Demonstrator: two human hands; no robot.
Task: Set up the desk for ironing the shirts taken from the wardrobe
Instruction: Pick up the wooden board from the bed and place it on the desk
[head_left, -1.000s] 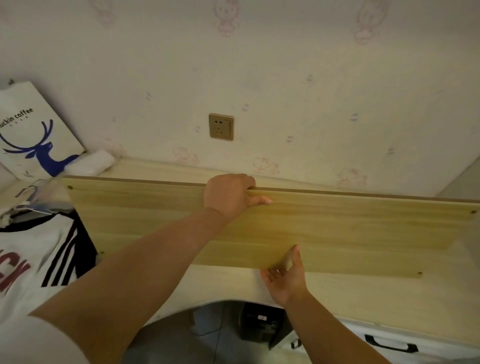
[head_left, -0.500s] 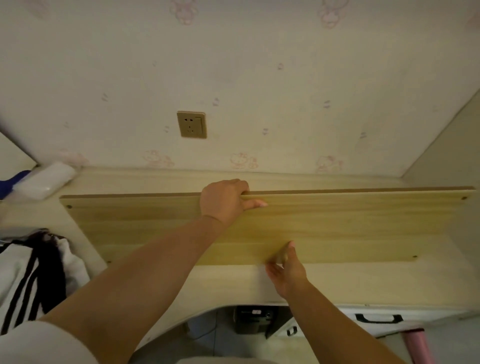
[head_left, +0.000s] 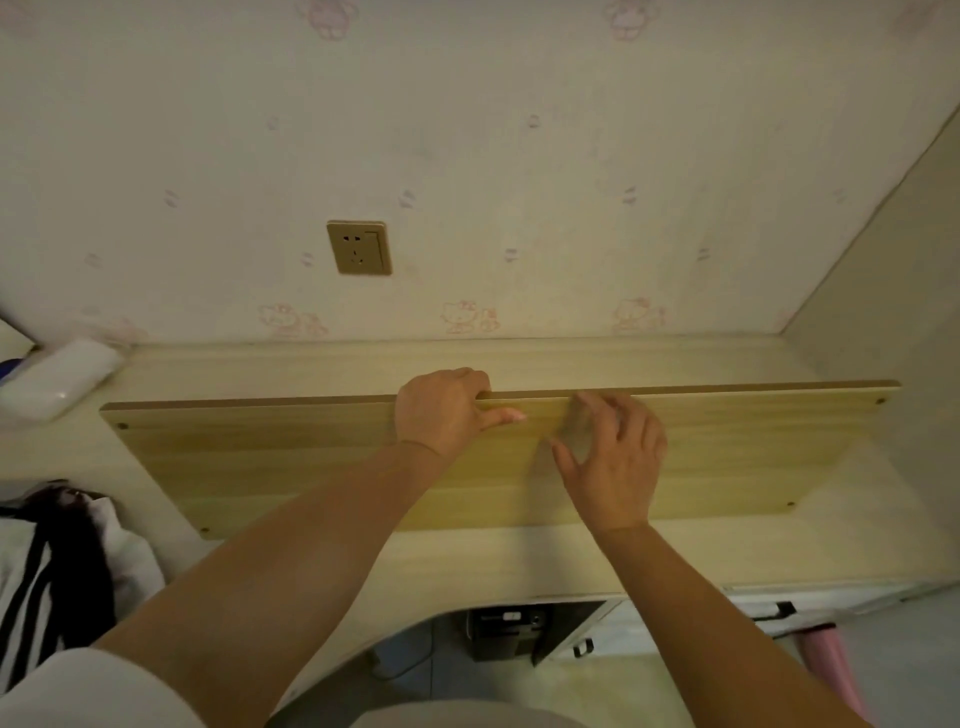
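Wooden board lies lengthwise on our pale desk, below a wall socket. Our left hand curls over its far edge, gripping it. Our right hand hovers beside it, fingers spread and blurred, holding nothing; a striped shirt lies at the desk's left end.

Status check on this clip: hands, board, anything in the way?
Left hand grips the wooden board at its far edge. Right hand spread over its face, holding nothing. Board lies on the desk. Striped shirt heaped at left, clear of it.
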